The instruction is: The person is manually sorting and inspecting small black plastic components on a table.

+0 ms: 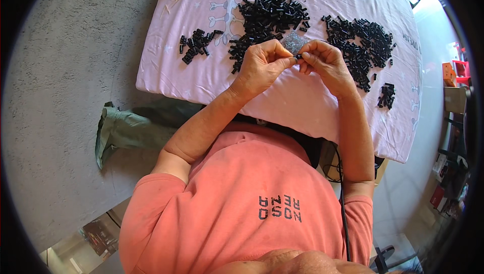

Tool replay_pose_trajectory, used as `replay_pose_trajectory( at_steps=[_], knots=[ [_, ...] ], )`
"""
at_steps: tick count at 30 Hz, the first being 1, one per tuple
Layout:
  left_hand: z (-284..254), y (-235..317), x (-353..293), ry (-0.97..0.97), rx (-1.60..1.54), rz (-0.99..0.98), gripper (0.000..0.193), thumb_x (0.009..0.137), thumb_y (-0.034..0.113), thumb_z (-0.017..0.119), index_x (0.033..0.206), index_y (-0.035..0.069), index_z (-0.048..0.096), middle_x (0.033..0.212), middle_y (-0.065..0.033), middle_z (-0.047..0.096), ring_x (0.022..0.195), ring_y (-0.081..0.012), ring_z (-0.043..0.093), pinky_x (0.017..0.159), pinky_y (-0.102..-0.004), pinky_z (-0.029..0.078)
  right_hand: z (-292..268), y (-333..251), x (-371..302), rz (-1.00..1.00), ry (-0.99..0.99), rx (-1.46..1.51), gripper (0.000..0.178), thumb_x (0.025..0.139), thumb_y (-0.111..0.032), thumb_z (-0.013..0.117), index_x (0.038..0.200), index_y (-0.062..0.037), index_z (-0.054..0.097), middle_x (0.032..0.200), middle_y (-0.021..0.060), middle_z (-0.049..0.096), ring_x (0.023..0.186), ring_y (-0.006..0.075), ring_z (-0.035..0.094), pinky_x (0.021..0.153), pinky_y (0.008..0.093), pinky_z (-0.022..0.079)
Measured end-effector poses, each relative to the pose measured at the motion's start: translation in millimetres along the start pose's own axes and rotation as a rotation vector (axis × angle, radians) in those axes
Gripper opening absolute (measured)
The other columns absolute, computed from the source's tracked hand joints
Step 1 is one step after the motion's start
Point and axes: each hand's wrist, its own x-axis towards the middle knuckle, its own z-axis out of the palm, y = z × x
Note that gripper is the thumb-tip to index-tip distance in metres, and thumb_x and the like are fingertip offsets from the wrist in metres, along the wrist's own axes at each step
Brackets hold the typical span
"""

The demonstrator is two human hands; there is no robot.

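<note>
My left hand [266,64] and my right hand [325,66] meet over the near middle of the table. Between their fingertips is a small black plastic piece [298,57], pinched from both sides; its exact shape is mostly hidden by the fingers. Just beyond the hands lies a small heap of tiny silvery metal parts [293,41], too fine to make out singly. A large pile of black plastic pieces [272,14] spreads behind my left hand. Another broad pile of black pieces [360,44] lies to the right of my right hand.
A smaller cluster of black pieces [197,44] sits at the left, and another little group [387,96] at the right. A pale pink printed cloth [186,77] covers the table. Thin light sticks [174,1] lie at its far left. A dark cable [343,198] runs down beside my right arm.
</note>
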Motion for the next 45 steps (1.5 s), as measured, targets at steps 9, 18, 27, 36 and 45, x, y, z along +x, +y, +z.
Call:
replay_pose_trajectory(
  at_steps=[9, 18, 27, 36, 45],
  knots=[
    [8.0, -1.4, -1.7, 0.086, 0.048, 0.130, 0.008, 0.086, -0.002, 0.070, 0.082, 0.001, 0.064, 0.075, 0.0026, 0.063, 0.071, -0.0019, 0.055, 0.064, -0.0203, 0.047, 5.6, -2.9, -1.1, -0.097, 0.032, -0.126, 0.009, 0.097, -0.001, 0.056, 0.100, 0.0007, 0.064, 0.080, 0.0035, 0.066, 0.069, 0.0075, 0.061, 0.063, 0.0222, 0.051],
    [7.5, 2.9, -2.9, 0.044, -0.045, 0.126, 0.007, 0.086, -0.001, 0.071, 0.087, 0.000, 0.065, 0.079, 0.0014, 0.065, 0.075, -0.0026, 0.058, 0.067, -0.0203, 0.049, 1.5, -1.1, -1.2, -0.049, 0.002, 0.000, 0.012, 0.098, -0.008, 0.060, 0.103, 0.0012, 0.065, 0.080, 0.0033, 0.065, 0.070, 0.0084, 0.059, 0.065, 0.0230, 0.050],
    [2.2, 7.5, -5.0, 0.006, 0.099, 0.115, 0.009, 0.088, -0.002, 0.070, 0.095, 0.001, 0.066, 0.089, -0.0006, 0.067, 0.083, -0.0044, 0.062, 0.077, -0.0194, 0.052, 1.6, -4.9, -2.3, -0.015, -0.023, 0.076, 0.015, 0.097, -0.009, 0.061, 0.107, 0.0013, 0.066, 0.085, 0.0038, 0.066, 0.074, 0.0085, 0.060, 0.069, 0.0230, 0.050],
    [1.2, 12.3, -7.4, 0.002, 0.381, 0.260, 0.014, 0.083, 0.001, 0.074, 0.093, 0.000, 0.064, 0.087, -0.0048, 0.068, 0.080, -0.0099, 0.064, 0.075, -0.0250, 0.052, 0.0, -2.3, -2.8, 0.004, -0.030, 0.065, 0.015, 0.092, -0.005, 0.066, 0.106, 0.0015, 0.068, 0.086, 0.0029, 0.068, 0.074, 0.0079, 0.061, 0.071, 0.0224, 0.052],
    [0.1, 18.3, -1.4, -0.040, 0.498, 0.440, 0.035, 0.076, 0.005, 0.078, 0.107, 0.004, 0.063, 0.094, -0.0079, 0.062, 0.081, -0.0197, 0.063, 0.074, -0.0310, 0.053, 0.4, -4.2, -3.0, 0.017, -0.084, 0.170, 0.027, 0.091, -0.003, 0.066, 0.117, 0.0001, 0.061, 0.092, 0.0028, 0.067, 0.075, 0.0085, 0.061, 0.071, 0.0225, 0.051]
  ],
)
